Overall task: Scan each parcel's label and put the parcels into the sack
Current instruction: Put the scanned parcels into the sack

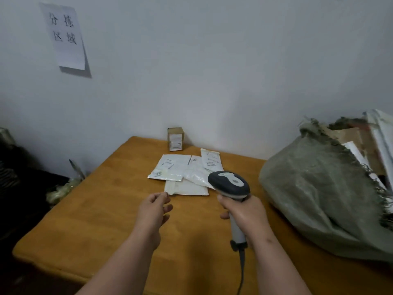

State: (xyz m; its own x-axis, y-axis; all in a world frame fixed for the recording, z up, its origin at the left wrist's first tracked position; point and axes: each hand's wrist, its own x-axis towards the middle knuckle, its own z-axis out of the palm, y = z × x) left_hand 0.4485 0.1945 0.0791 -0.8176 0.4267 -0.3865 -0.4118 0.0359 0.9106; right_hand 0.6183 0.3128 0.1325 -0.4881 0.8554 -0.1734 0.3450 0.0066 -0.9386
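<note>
step: person is picking the next parcel for scanning, judging by the reach
left hand: fingers are pinching the near-left corner of the flat white parcel
right hand: fingers are wrapping the scanner handle, head hanging just right of the pinch
next: likely lifting the parcel, turning its label to the scanner
sack: lying far right of the fingers, mouth open
surface: wooden table; small box beyond the fingertips by the wall

White parcels and a brown box lie on the orange-brown table; grey-green sack; grey-and-white scanner.
</note>
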